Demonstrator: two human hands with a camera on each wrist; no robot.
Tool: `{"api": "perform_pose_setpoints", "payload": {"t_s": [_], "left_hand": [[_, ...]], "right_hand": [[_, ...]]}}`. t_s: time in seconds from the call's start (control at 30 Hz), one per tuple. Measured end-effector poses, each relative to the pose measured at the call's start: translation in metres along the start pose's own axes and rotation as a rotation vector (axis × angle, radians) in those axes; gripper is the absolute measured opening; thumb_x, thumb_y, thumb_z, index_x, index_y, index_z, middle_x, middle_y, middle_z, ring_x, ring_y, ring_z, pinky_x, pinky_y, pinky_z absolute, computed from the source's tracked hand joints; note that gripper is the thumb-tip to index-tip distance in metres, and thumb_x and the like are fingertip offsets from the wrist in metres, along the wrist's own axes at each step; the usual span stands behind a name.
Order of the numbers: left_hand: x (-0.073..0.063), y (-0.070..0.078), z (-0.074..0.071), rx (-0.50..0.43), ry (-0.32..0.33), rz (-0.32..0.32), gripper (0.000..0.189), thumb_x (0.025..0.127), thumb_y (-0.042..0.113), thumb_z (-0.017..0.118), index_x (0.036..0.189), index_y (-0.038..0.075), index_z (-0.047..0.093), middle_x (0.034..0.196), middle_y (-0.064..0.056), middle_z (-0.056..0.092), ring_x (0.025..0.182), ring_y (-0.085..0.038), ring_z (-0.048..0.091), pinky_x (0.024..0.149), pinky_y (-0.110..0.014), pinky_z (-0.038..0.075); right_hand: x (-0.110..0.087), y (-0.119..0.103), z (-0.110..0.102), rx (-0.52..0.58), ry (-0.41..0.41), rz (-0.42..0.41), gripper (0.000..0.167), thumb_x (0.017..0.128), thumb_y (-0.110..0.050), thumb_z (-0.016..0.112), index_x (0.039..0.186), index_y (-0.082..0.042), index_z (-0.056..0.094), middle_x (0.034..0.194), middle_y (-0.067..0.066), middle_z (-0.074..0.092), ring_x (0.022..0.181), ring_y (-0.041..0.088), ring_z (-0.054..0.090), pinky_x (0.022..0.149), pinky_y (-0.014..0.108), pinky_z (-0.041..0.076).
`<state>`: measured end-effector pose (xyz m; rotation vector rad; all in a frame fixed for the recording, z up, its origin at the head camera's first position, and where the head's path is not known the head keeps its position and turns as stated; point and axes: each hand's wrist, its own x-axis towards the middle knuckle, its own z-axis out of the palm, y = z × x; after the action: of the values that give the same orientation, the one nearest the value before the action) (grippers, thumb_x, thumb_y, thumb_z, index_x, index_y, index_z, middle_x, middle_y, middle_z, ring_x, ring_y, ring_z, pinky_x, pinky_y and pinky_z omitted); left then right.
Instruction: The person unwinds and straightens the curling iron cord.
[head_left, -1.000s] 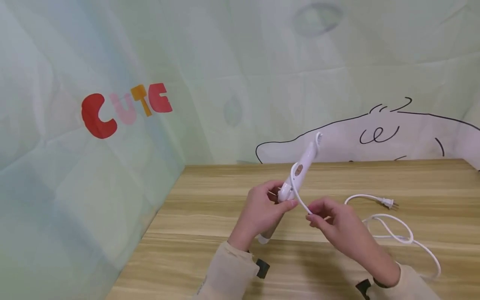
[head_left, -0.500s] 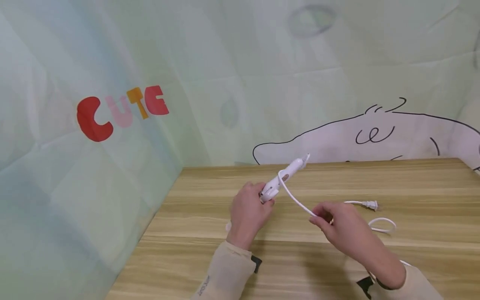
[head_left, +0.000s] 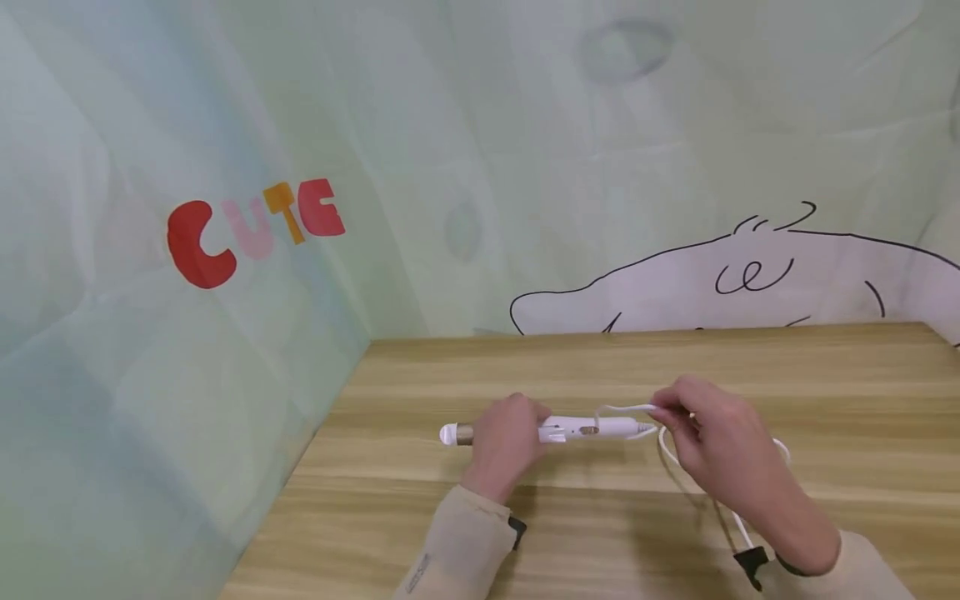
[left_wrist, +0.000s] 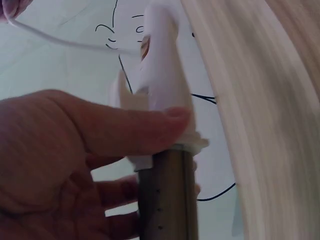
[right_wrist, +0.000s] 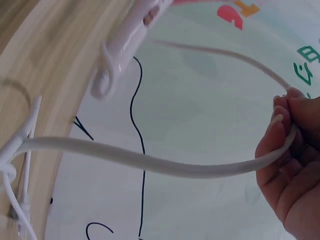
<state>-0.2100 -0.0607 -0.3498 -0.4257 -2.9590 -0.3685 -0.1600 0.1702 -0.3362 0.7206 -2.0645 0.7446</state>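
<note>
A white curling iron (head_left: 615, 428) with a brownish metal barrel (left_wrist: 170, 195) lies level in the head view, its tip to the left. My left hand (head_left: 508, 437) grips it where handle and barrel meet. In the left wrist view the thumb lies across the handle's base, beside the clamp lever (left_wrist: 125, 95). Off to the right, my right hand (head_left: 723, 437) pinches the white power cord (right_wrist: 150, 162) between thumb and fingers. From that pinch one stretch of cord runs back over the handle near its button (head_left: 588, 430). The cord's exit is at the handle's right end.
Loose cord (head_left: 742, 529) trails down past the right wrist onto the wooden table (head_left: 360, 517). A fabric wall (head_left: 450, 150) with coloured letters and a line drawing rises behind the table and along its left side.
My left hand has turned the curling iron from slanting upward to level and brought it lower. The right hand has moved right and slightly up with the cord; the plug has left the head view.
</note>
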Motion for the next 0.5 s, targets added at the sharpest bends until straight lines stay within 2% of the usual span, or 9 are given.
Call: {"api": "perform_pose_setpoints", "payload": {"t_s": [0.07,0.13,0.23,0.37,0.43,0.5], "left_hand": [[-0.003,-0.002,-0.003,-0.004,-0.068,0.045,0.023,0.076,0.004,0.081,0.090,0.023,0.081,0.073,0.010,0.065,0.060,-0.010,0.048,0.054,-0.026,0.041],[-0.005,-0.004,-0.006,-0.037,-0.140,0.104,0.029,0.075,-0.001,0.079,0.089,0.024,0.080,0.074,0.012,0.065,0.062,-0.009,0.049,0.057,-0.025,0.042],[-0.007,-0.007,-0.011,-0.111,-0.246,0.233,0.033,0.071,-0.005,0.079,0.085,0.025,0.079,0.072,0.015,0.062,0.062,-0.006,0.048,0.059,-0.022,0.043],[-0.009,-0.011,-0.018,-0.259,-0.413,0.442,0.037,0.068,-0.002,0.085,0.095,0.022,0.080,0.080,0.020,0.063,0.070,0.001,0.052,0.066,-0.016,0.046],[-0.008,-0.012,-0.021,-0.369,-0.522,0.569,0.043,0.069,-0.001,0.087,0.107,0.018,0.079,0.088,0.019,0.064,0.077,0.004,0.054,0.071,-0.016,0.047],[-0.007,-0.014,-0.023,-0.542,-0.649,0.698,0.047,0.071,-0.003,0.085,0.116,0.009,0.075,0.092,0.012,0.065,0.081,0.002,0.053,0.074,-0.017,0.047]], "right_hand": [[0.001,0.005,-0.004,0.012,0.015,-0.018,0.030,0.101,-0.031,0.058,0.083,-0.008,0.066,0.074,-0.008,0.056,0.060,0.001,0.042,0.052,0.015,0.036],[0.002,0.010,-0.009,0.022,0.039,-0.027,0.051,0.101,-0.046,0.043,0.083,-0.006,0.067,0.073,-0.007,0.057,0.059,0.001,0.043,0.052,0.015,0.036],[0.005,0.017,-0.017,0.026,0.104,-0.023,0.053,0.100,-0.048,0.047,0.081,-0.003,0.068,0.071,-0.003,0.061,0.058,0.002,0.044,0.052,0.013,0.037],[0.006,0.023,-0.025,0.030,0.170,0.014,0.053,0.096,-0.048,0.053,0.080,-0.001,0.069,0.070,0.004,0.065,0.059,0.000,0.048,0.056,0.010,0.042],[0.006,0.025,-0.028,0.038,0.171,0.049,0.049,0.094,-0.046,0.057,0.081,-0.001,0.071,0.071,0.004,0.066,0.059,-0.002,0.049,0.058,0.008,0.043],[0.006,0.026,-0.030,0.056,0.153,0.099,0.031,0.093,-0.031,0.067,0.083,-0.002,0.072,0.072,0.002,0.066,0.059,-0.003,0.050,0.058,0.008,0.044]]}}
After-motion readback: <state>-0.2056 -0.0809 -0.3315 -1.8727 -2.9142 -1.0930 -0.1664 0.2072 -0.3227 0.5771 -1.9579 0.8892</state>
